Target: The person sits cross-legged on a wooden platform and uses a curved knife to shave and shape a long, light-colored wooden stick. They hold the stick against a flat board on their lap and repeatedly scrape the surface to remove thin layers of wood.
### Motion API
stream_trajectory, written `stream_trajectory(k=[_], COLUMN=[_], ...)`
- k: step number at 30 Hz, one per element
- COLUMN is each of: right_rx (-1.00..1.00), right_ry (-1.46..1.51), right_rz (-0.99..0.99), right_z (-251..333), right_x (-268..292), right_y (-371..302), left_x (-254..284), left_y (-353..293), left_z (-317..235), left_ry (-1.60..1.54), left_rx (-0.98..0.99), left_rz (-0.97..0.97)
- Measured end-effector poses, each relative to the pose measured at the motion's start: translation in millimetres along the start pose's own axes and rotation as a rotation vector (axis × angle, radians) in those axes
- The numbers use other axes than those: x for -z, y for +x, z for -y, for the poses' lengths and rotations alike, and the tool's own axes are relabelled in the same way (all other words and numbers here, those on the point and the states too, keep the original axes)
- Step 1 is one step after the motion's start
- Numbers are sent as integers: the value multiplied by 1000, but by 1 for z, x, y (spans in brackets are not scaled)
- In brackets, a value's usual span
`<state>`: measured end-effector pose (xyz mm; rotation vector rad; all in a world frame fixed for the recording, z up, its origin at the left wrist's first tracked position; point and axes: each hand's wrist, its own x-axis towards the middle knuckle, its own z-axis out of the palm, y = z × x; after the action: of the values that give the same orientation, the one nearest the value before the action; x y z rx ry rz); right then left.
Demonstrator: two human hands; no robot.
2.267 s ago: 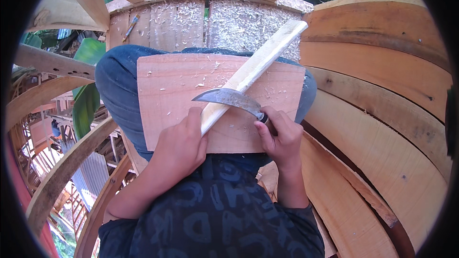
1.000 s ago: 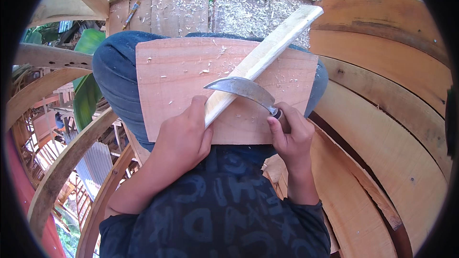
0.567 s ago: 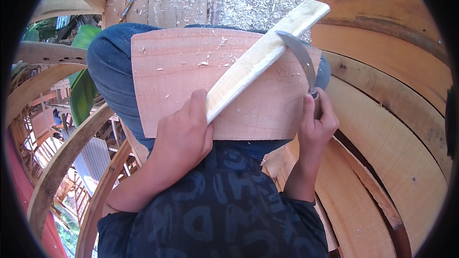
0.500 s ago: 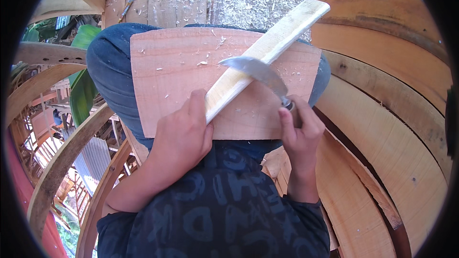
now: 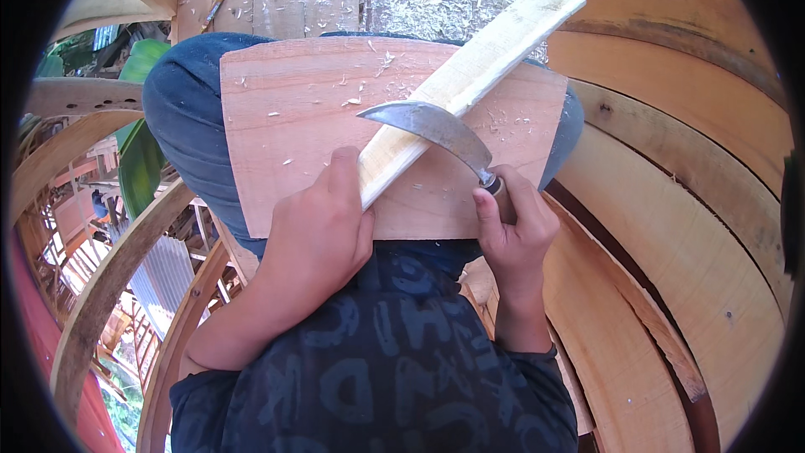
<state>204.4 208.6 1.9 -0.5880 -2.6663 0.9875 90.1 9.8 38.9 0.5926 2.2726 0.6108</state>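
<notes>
A pale wooden strip (image 5: pixel 470 73) slants from lower left to upper right over a flat reddish board (image 5: pixel 293 109) lying across my lap. My left hand (image 5: pixel 323 218) grips the strip's near end, fingers closed round it. In my right hand (image 5: pixel 521 214) is the wooden handle of a sickle-shaped knife (image 5: pixel 440 128), fingers wrapped about it. The curved metal blade crosses the strip's lower half, its tip pointing left beyond the strip. Whether its edge is biting into the wood I cannot tell. Small shavings (image 5: pixel 352 101) lie on the board.
Curved hull-like planks (image 5: pixel 671 210) rise on the right, with dark gaps between them. Shavings cover the plank floor (image 5: pixel 277 0) ahead, where a thin brush-like tool (image 5: pixel 218 5) lies. Curved timber ribs (image 5: pixel 117 277) stand on the left, with a drop behind them.
The knife has moved slightly left and toward me along the strip, my right hand with it. The blade now shows more of its flat side. My left hand keeps its grip.
</notes>
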Motion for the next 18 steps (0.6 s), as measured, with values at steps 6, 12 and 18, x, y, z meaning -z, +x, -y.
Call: stream_trajectory(k=[6,12,18], right_rx=[41,12,-24], right_ry=[12,-20,-14], right_rz=[27,12,-108], right_z=[3,0,-17], right_x=[-4,-3,0], right_y=[2,2,6], left_x=[0,2,3], left_y=[1,3,1], left_z=[1,0,-1], left_ry=[-41,21,-72], left_rx=[2,-61,17], left_rz=[4,-22,10])
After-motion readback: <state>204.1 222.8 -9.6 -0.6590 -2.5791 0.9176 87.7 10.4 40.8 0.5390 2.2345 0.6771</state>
